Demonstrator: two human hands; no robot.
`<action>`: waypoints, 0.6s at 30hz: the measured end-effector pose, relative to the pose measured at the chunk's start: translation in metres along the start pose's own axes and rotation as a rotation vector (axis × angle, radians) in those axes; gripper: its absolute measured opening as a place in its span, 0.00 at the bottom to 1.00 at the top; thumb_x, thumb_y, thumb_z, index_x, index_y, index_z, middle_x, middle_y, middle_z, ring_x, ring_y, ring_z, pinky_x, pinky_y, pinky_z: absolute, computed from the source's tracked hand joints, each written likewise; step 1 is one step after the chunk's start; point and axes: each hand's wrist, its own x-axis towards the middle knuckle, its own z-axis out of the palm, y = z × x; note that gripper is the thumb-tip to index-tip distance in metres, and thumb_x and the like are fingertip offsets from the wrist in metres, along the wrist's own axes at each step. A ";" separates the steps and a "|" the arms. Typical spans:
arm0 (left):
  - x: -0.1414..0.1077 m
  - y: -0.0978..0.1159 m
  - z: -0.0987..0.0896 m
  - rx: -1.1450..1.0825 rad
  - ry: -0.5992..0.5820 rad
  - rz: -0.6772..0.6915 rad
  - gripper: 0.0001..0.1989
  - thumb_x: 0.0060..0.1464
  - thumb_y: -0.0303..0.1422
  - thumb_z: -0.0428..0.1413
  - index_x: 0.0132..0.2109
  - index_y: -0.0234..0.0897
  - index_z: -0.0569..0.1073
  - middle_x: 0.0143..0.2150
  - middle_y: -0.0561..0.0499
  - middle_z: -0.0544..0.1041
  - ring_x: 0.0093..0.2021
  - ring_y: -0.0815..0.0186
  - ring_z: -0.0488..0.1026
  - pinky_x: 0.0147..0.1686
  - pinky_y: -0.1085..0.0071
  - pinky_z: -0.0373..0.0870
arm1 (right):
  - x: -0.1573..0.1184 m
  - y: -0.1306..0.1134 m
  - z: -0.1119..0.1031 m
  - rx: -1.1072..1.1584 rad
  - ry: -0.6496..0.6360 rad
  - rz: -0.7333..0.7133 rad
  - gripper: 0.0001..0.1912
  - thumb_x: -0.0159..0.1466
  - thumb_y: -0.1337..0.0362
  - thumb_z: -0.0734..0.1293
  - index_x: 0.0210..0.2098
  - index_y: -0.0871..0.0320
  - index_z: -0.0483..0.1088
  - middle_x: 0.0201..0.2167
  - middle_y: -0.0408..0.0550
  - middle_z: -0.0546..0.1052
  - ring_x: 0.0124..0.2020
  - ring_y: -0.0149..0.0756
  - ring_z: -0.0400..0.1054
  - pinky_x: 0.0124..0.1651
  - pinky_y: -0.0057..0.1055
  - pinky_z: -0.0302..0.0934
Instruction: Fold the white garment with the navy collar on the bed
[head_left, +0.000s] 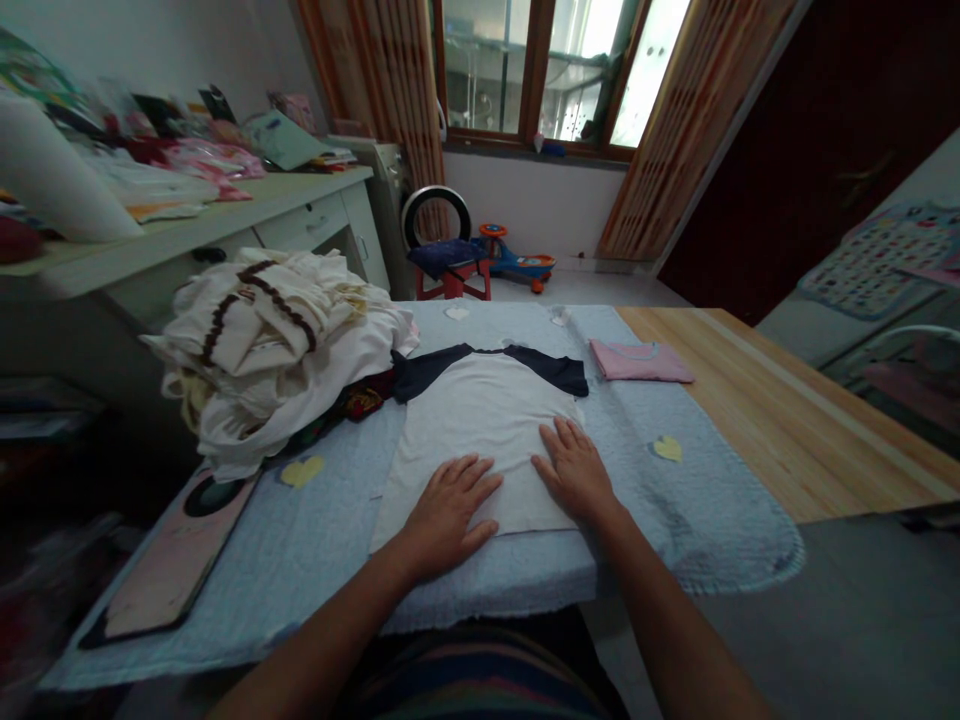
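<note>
Left hand (450, 512), right hand (578, 472) — flat on dark-sleeved shirt (480, 408).

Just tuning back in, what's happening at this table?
A person has both hands on a white raglan T-shirt with dark sleeves, spread out on a light blue cloth. The left hand and right hand rest open on its lower half. To the left is a heap of mostly white clothes; to the right lies a folded pink cloth.
</note>
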 end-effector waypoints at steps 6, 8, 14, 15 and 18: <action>0.028 -0.001 -0.015 -0.018 0.003 -0.032 0.15 0.65 0.38 0.50 0.55 0.43 0.72 0.57 0.44 0.73 0.57 0.54 0.68 0.57 0.54 0.64 | -0.005 0.004 -0.003 -0.029 -0.007 0.005 0.28 0.70 0.53 0.59 0.65 0.60 0.61 0.69 0.60 0.59 0.70 0.50 0.48 0.68 0.48 0.48; 0.041 -0.008 -0.012 0.027 0.043 -0.039 0.17 0.64 0.37 0.52 0.58 0.41 0.70 0.63 0.42 0.68 0.63 0.52 0.63 0.62 0.52 0.58 | -0.006 0.002 -0.005 -0.038 -0.009 -0.001 0.28 0.70 0.54 0.59 0.65 0.61 0.61 0.68 0.60 0.59 0.70 0.51 0.48 0.68 0.48 0.47; 0.054 -0.039 0.000 0.137 0.036 -0.157 0.30 0.63 0.48 0.51 0.68 0.43 0.61 0.72 0.42 0.56 0.72 0.44 0.46 0.67 0.44 0.45 | -0.022 0.000 -0.008 -0.032 -0.052 -0.063 0.29 0.69 0.54 0.59 0.67 0.60 0.60 0.70 0.58 0.55 0.71 0.51 0.45 0.69 0.49 0.45; 0.053 -0.042 0.001 0.143 0.055 -0.167 0.31 0.63 0.50 0.51 0.68 0.45 0.60 0.72 0.43 0.56 0.72 0.44 0.45 0.67 0.43 0.45 | -0.027 0.000 -0.009 -0.032 -0.060 -0.070 0.30 0.69 0.53 0.59 0.67 0.59 0.59 0.71 0.58 0.54 0.72 0.51 0.44 0.69 0.49 0.45; 0.050 -0.044 0.004 0.163 0.086 -0.191 0.32 0.61 0.53 0.51 0.68 0.49 0.60 0.73 0.46 0.55 0.72 0.41 0.44 0.66 0.40 0.43 | -0.036 0.001 -0.011 -0.031 -0.095 -0.069 0.32 0.68 0.50 0.60 0.68 0.57 0.58 0.72 0.57 0.52 0.72 0.52 0.42 0.70 0.50 0.43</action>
